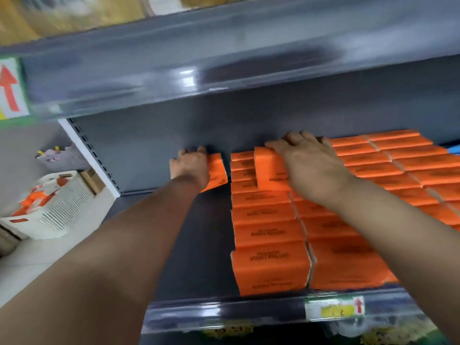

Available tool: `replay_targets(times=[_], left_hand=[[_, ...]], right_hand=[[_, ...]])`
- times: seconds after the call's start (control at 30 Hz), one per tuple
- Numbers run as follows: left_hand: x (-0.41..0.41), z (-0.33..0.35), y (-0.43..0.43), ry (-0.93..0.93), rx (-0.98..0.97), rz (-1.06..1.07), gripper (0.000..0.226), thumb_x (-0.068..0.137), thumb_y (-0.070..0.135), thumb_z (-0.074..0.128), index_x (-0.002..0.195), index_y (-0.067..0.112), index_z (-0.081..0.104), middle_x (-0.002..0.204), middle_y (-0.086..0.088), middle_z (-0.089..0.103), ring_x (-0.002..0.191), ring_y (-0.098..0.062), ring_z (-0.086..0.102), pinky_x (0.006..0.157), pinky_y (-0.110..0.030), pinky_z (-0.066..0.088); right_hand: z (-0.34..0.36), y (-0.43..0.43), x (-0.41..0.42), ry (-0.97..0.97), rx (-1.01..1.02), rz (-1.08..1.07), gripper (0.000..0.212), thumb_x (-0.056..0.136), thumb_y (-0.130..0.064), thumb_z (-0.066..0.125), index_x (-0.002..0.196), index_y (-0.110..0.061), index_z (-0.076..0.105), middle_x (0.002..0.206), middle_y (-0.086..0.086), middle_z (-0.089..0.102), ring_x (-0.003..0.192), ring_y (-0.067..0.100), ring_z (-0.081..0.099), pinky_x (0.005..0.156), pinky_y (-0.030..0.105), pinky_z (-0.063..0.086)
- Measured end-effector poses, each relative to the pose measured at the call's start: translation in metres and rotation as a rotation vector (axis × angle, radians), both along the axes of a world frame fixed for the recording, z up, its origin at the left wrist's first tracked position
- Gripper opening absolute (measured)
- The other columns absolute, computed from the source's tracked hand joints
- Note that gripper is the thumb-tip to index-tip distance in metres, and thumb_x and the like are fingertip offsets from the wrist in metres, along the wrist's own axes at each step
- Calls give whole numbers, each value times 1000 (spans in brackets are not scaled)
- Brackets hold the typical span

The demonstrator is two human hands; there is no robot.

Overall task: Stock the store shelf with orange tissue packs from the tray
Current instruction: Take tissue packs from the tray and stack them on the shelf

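Arms (129, 245) outstretched; left hand (190, 163) clasping pack (217, 173), right hand (310, 164) raised pack (269, 171)

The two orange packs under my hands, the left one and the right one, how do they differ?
The left pack sits on the bare shelf, apart from the rows; the right pack lies atop the leftmost row. The left hand covers much of the left pack; the right hand leaves more of the right pack showing. Both are orange with dark print.

A red-arrow sign (10, 88) shows at far left, with a greyish basket (63, 158) below it.
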State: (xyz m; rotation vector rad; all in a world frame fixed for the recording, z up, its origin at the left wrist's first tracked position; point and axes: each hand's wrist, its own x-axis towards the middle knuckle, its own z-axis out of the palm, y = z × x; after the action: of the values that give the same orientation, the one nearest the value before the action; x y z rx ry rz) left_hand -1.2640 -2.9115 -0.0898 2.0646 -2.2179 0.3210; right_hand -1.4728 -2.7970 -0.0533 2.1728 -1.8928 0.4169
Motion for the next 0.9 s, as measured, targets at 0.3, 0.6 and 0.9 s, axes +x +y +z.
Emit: replay_targets(times=[0.3, 0.6, 0.9], left_hand=[[-17, -23, -29, 132, -43, -78, 50, 87, 2, 45, 131, 23, 50, 130, -8, 45, 122, -31, 42, 92, -44, 45], [41, -8, 7, 533, -177, -138, 59, 74, -14, 45, 129, 9, 52, 123, -18, 56, 112, -37, 53, 93, -40, 44], [110, -20, 34, 547, -98, -27, 49, 81, -10, 46, 126, 7, 53, 126, -13, 57, 110, -32, 58, 89, -31, 43]], right_hand=[[6, -2, -6, -23, 23, 71, 65, 85, -7, 51, 141, -34, 34, 131, -2, 45, 124, 22, 39, 95, 37, 34], [27, -32, 51, -261, -43, 161, 60, 87, -9, 55, 142, -26, 39, 136, 8, 45, 127, 30, 39, 105, 42, 37], [3, -99, 148, -270, 76, 295, 49, 84, -3, 58, 128, -23, 49, 127, 5, 48, 121, 24, 45, 93, 29, 38]])
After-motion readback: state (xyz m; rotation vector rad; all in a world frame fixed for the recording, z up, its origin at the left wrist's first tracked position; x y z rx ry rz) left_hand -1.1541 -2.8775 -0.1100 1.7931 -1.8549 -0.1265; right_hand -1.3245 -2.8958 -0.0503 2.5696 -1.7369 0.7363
